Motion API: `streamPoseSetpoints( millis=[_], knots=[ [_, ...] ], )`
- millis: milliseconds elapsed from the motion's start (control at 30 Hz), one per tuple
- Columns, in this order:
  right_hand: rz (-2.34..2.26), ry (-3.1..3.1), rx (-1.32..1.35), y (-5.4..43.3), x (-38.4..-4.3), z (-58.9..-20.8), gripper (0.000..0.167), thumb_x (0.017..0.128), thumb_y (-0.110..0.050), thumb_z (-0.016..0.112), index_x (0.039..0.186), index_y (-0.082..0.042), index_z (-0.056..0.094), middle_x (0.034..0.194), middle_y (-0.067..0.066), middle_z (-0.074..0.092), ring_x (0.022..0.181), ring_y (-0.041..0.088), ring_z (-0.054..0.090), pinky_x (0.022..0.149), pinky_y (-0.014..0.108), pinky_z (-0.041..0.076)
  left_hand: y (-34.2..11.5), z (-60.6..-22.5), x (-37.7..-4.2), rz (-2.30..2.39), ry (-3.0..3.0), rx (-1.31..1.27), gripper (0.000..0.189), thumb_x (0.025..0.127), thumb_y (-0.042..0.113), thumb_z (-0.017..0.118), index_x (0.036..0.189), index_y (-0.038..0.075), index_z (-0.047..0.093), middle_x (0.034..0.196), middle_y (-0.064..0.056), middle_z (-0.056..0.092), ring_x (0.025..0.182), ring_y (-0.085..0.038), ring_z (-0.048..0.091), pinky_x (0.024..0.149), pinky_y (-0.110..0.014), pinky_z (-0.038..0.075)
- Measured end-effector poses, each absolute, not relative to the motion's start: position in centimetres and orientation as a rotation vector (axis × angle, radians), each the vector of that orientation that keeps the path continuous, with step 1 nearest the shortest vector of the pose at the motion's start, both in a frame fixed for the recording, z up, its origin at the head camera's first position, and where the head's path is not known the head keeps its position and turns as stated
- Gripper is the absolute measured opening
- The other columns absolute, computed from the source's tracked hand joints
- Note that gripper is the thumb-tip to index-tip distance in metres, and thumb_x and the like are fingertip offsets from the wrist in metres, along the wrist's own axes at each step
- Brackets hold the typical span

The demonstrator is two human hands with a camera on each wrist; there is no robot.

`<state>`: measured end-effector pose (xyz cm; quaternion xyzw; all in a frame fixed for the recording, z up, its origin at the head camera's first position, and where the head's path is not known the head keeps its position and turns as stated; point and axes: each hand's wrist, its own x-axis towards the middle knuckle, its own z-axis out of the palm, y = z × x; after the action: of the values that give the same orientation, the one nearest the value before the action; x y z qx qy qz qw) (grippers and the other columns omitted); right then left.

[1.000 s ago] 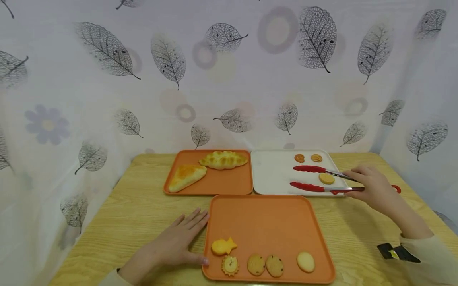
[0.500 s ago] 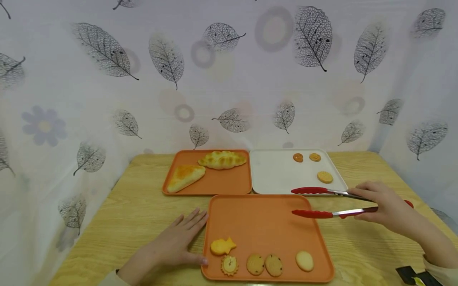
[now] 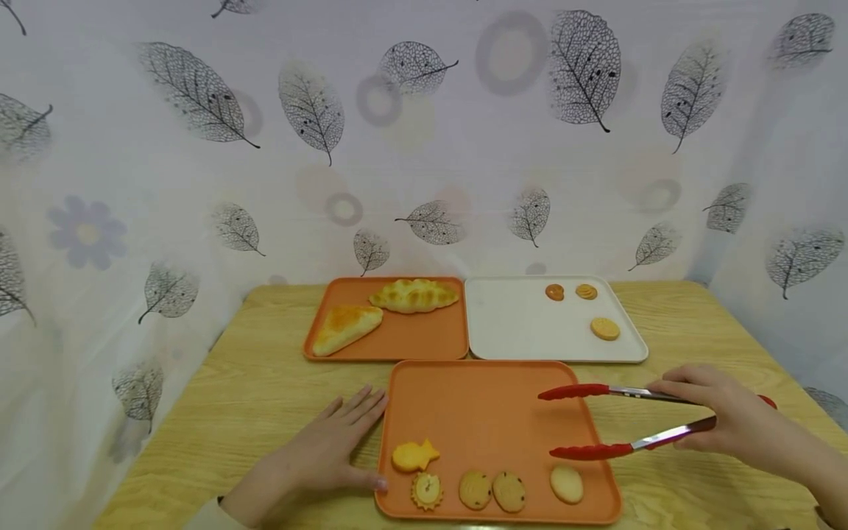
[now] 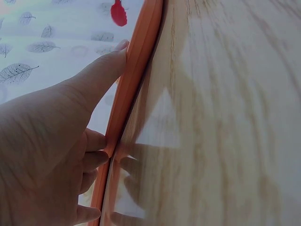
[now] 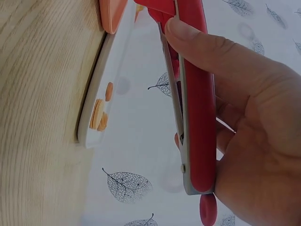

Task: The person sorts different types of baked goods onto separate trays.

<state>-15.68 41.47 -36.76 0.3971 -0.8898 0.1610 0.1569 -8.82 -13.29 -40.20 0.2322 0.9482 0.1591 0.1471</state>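
Observation:
My right hand point(image 3: 729, 416) grips red-tipped tongs point(image 3: 652, 394), whose arms stand spread apart over the right side of the front orange tray point(image 3: 490, 405). The lower tip is just above a pale oval cookie point(image 3: 566, 485), and nothing is between the tips. In the right wrist view, the thumb presses the red handle point(image 5: 200, 108). My left hand point(image 3: 324, 449) has its fingers extended along that tray's left rim, the thumb resting on the edge. On the tray lie a fish-shaped cookie point(image 3: 414, 456), a scalloped round cookie point(image 3: 427, 490) and two speckled oval cookies point(image 3: 475, 490).
Behind, a second orange tray point(image 3: 424, 342) holds a triangular pastry point(image 3: 347, 329) and a braided bread point(image 3: 414, 296). Beside it stands a white tray point(image 3: 510, 324) with a round cookie point(image 3: 605, 328) and two smaller ones at its right. A leaf-print curtain point(image 3: 424, 147) closes off the back.
My right hand has brought the spread tongs from over the white tray toward me, down over the front orange tray. My left hand has stayed at the rim.

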Motion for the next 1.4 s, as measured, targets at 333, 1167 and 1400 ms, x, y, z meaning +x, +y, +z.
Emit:
streamPoseSetpoints(
  millis=[333,1167,1400],
  knots=[
    [0.562,-2.646,1.233,42.3,-14.0,-37.3,0.081,0.048,-0.024,0.094,0.123,-0.022,0.066,0.117,-0.017,0.049,0.109,-0.018,0.029,0.061,0.007,0.042,-13.3,-40.3,-8.9,0.45,2.72,0.667,0.11,0.076,0.079,0.055,0.158,0.018,0.014,0.165,-0.002,0.015,0.154,-0.026,0.007,0.118,-0.061,0.018],
    [0.38,-2.632,1.281,41.8,-14.2,-36.9,0.065,0.048,-0.031,0.093,0.109,-0.024,0.07,0.102,-0.013,0.058,0.091,-0.005,0.046,0.064,0.014,0.041,-13.3,-39.6,-9.0,0.449,2.712,0.675,0.109,0.077,0.078,0.056,0.158,0.016,0.015,0.165,-0.004,0.016,0.153,-0.027,0.008,0.118,-0.061,0.018],
    [0.388,-2.605,1.293,41.6,-14.6,-36.7,0.065,0.048,-0.024,0.093,0.109,-0.021,0.071,0.102,-0.013,0.059,0.092,-0.004,0.046,0.066,0.011,0.041,-13.2,-39.5,-9.0,0.453,2.716,0.672,0.11,0.077,0.078,0.057,0.158,0.016,0.015,0.165,-0.004,0.016,0.153,-0.027,0.008,0.118,-0.061,0.018]
  ],
)
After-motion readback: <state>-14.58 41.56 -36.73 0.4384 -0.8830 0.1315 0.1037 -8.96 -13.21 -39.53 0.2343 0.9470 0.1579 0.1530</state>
